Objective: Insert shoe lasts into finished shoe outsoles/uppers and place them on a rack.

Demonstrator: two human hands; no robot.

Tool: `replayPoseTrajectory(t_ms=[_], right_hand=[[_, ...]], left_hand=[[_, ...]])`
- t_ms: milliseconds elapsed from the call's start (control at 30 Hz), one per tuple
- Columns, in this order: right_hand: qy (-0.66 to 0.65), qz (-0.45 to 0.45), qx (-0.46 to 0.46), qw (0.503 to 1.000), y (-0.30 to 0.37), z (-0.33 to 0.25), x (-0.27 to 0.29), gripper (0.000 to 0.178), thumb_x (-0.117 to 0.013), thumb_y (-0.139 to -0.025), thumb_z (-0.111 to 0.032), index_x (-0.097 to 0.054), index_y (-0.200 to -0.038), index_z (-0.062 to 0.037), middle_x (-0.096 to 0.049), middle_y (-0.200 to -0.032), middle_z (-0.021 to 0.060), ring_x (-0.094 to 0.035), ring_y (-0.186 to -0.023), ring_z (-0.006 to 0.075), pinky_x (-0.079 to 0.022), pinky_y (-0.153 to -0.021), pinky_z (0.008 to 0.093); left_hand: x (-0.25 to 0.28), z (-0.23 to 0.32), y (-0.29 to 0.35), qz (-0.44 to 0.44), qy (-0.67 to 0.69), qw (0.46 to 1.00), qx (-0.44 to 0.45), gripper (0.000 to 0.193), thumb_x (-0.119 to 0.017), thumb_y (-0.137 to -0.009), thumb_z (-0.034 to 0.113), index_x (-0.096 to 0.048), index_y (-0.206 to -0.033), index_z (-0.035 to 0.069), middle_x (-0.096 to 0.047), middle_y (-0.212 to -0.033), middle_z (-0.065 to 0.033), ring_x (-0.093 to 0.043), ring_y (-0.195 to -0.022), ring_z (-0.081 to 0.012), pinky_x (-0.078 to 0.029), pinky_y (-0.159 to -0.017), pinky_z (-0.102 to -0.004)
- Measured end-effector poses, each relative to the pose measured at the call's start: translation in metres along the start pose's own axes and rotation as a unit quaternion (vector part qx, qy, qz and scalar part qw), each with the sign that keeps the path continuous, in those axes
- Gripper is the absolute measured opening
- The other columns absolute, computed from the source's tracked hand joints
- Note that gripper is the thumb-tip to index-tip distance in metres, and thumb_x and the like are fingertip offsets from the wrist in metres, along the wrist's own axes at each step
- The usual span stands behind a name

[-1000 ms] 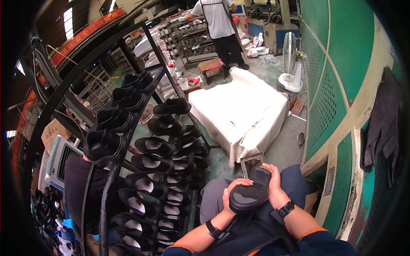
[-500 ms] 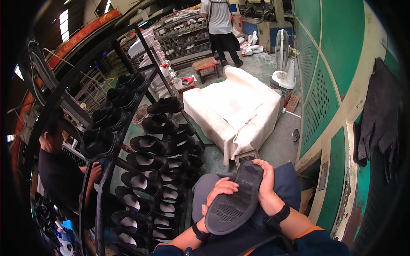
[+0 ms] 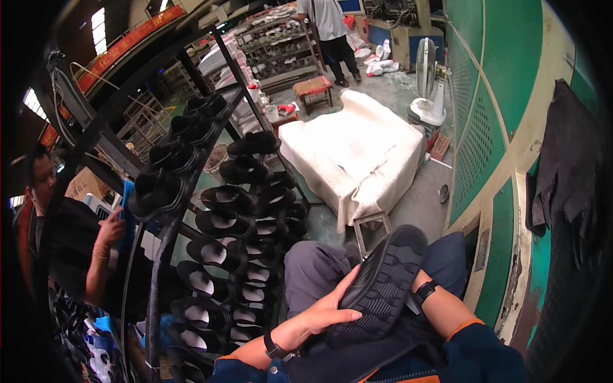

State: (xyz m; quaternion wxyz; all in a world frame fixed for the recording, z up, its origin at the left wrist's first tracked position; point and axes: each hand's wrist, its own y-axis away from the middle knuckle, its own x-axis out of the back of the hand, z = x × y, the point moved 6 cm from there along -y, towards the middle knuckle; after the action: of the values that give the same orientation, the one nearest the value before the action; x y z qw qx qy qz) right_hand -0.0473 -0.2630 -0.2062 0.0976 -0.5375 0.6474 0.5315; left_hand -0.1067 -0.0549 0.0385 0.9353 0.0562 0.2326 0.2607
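A black shoe (image 3: 383, 287) is tilted over my lap, its ridged sole facing up toward me. My left hand (image 3: 329, 311) grips its near left side, the thumb lying across the sole and the other fingers along the edge. Behind the shoe's right side is my right hand (image 3: 419, 282), its fingers hidden by the shoe. A small pale, shiny piece (image 3: 414, 305) shows below that hand, too little of it to name. Each wrist wears a dark band.
A rack (image 3: 167, 255) of black shoes stands close on my left, with a co-worker (image 3: 73, 236) beyond it. Ahead is a white cloth-covered block (image 3: 351, 150). A fan (image 3: 429, 83), a stool (image 3: 313, 88) and another person (image 3: 332, 45) are farther off. Green panels (image 3: 482, 140) line the right.
The shoe has turned and shifted right and up. My left hand moved from the sole's upper left to its lower left edge. My right hand went from the sole's edge to behind the shoe.
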Motion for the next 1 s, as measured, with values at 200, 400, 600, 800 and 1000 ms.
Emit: replayPoseTrajectory(t_ms=[200, 400, 600, 800, 1000], right_hand=[[-0.027, 0.125, -0.049, 0.991, 0.016, -0.033, 0.020, 0.072, -0.042, -0.094, -0.063, -0.046, -0.133, -0.0037, -0.061, -0.115, 0.0120, -0.065, -0.095, 0.0250, -0.055, -0.078, 0.0396], [0.125, 0.018, 0.214, 0.969, 0.018, -0.118, -0.087, 0.078, -0.038, -0.093, -0.064, -0.041, -0.138, -0.0003, -0.059, -0.125, 0.0232, -0.066, -0.098, 0.0328, -0.055, -0.079, 0.0414], [0.249, -0.270, -0.056, 0.928, 0.087, -0.039, -0.188, 0.035, -0.053, -0.100, -0.026, -0.057, -0.128, -0.0052, -0.066, -0.115, 0.0050, -0.061, -0.104, 0.0113, -0.050, -0.092, 0.0289], [0.345, -0.321, 0.197, 0.860, 0.118, -0.033, -0.296, 0.091, -0.071, -0.088, -0.034, -0.017, -0.154, -0.0030, -0.035, -0.150, 0.0140, -0.040, -0.133, 0.0212, -0.035, -0.109, 0.0334], [0.446, -0.423, 0.500, 0.611, 0.195, -0.072, -0.379, 0.087, -0.069, -0.085, -0.049, -0.032, -0.149, -0.0040, -0.043, -0.142, 0.0189, -0.045, -0.131, 0.0294, -0.036, -0.107, 0.0366]], left_hand=[[-0.028, 0.068, -0.006, -0.150, -0.294, 0.923, -0.198, 0.111, -0.077, -0.069, 0.013, -0.008, -0.155, 0.000, -0.015, -0.161, -0.0175, -0.017, -0.148, -0.0241, -0.013, -0.118, -0.0335], [-0.007, 0.069, 0.014, -0.078, -0.323, 0.920, -0.206, 0.107, -0.078, -0.066, 0.014, -0.017, -0.152, -0.004, -0.023, -0.158, -0.0192, -0.024, -0.146, -0.0255, -0.018, -0.117, -0.0341], [0.044, 0.113, 0.058, 0.127, -0.587, 0.711, -0.366, 0.095, -0.074, -0.064, 0.018, -0.032, -0.150, 0.014, -0.039, -0.145, -0.0298, -0.045, -0.130, -0.0442, -0.035, -0.109, -0.0481], [0.036, 0.086, 0.041, 0.312, -0.584, 0.670, -0.336, 0.092, -0.085, -0.065, 0.049, -0.042, -0.139, 0.015, -0.007, -0.155, -0.0317, -0.007, -0.143, -0.0552, -0.011, -0.113, -0.0643], [0.028, 0.144, 0.086, 0.315, -0.619, 0.398, -0.599, 0.066, -0.081, -0.073, 0.031, -0.047, -0.130, 0.027, -0.019, -0.154, -0.0154, -0.016, -0.142, -0.0501, -0.020, -0.113, -0.0617]])
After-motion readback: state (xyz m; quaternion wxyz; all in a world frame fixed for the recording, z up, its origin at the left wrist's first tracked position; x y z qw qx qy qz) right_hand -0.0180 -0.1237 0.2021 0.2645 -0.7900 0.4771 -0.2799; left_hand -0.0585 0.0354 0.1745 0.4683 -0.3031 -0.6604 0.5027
